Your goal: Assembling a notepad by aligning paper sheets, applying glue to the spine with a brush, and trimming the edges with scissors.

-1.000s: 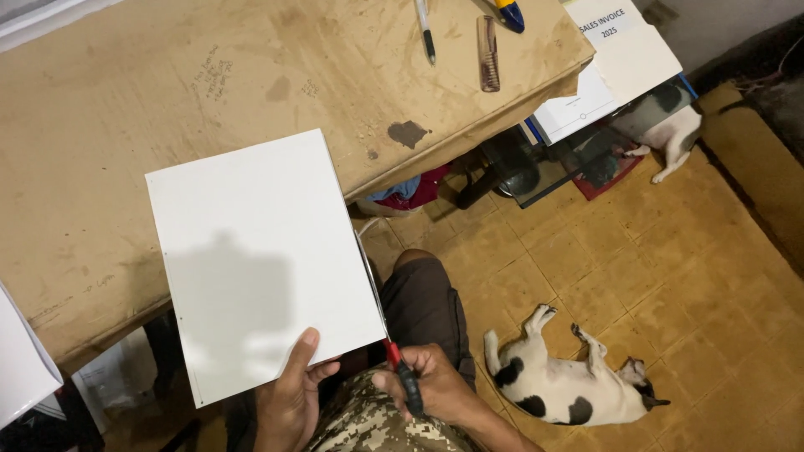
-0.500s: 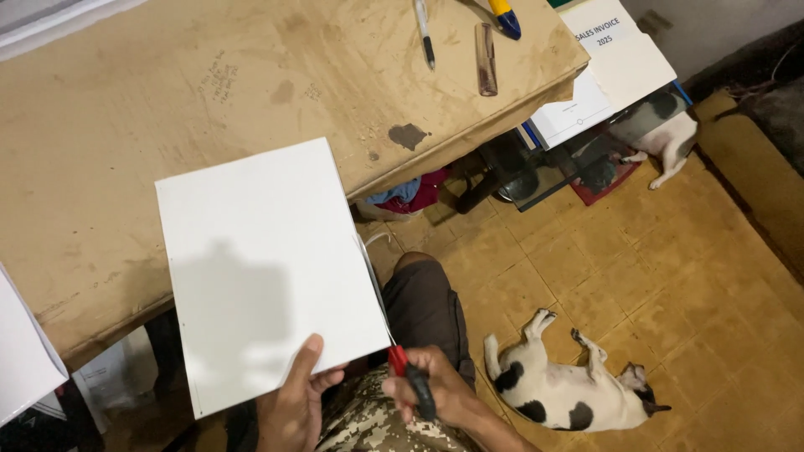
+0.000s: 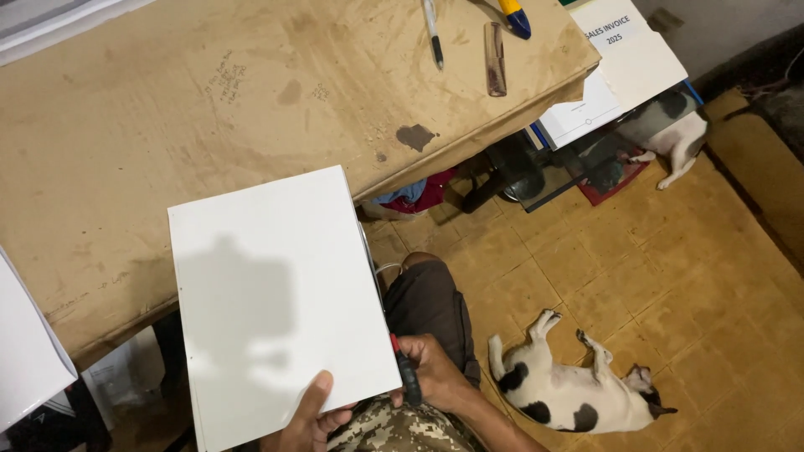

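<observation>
My left hand [image 3: 311, 416] grips the near edge of a blank white board [image 3: 276, 301], thumb on top, holding it tilted over the table's front edge. My right hand [image 3: 435, 374] is closed around a slim tool with a red and black handle [image 3: 405, 372], its thin metal shaft running up along the board's right edge. Both hands sit above my lap at the bottom of the view.
A cardboard-covered table [image 3: 209, 109] carries a pen [image 3: 432, 32], a comb [image 3: 495, 59] and a blue-yellow tool [image 3: 512, 17]. White booklets [image 3: 620, 67] lie at its right end. A black-and-white dog [image 3: 569, 389] lies on the tiled floor; another animal [image 3: 670, 138] rests near the table leg.
The white board has slid slightly right and down in view, and the camera has tilted. My hands keep the same grips.
</observation>
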